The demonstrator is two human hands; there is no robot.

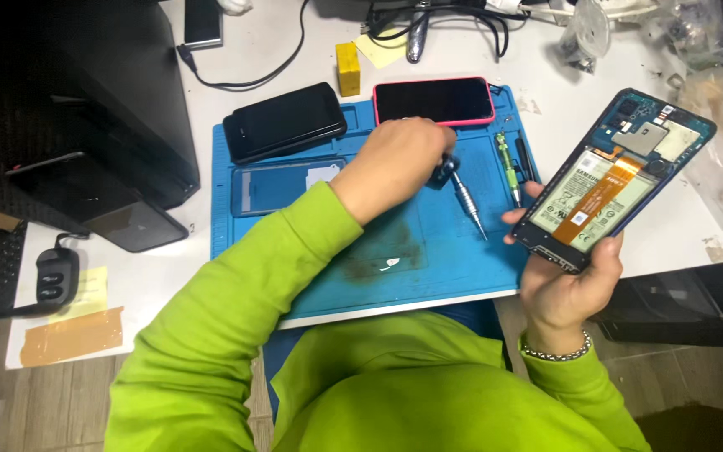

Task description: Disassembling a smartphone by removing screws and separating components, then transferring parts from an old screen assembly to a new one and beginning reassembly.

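My right hand (564,280) holds up an opened phone (614,177) with its back cover off, so the battery, an orange flex cable and the blue circuit board show. My left hand (395,163) reaches across the blue work mat (428,259) and its fingers close on the dark handle of a silver screwdriver (464,199), whose tip points down and to the right on the mat. Both arms wear bright green sleeves. A bead bracelet sits on my right wrist.
A phone in a pink case (433,101) lies at the mat's top edge, a black phone (284,121) at its top left, a phone back cover (282,184) on the mat's left. A green-handled tool (509,166) lies right of the screwdriver. Cables, a yellow block (347,69) and plastic bags crowd the far desk.
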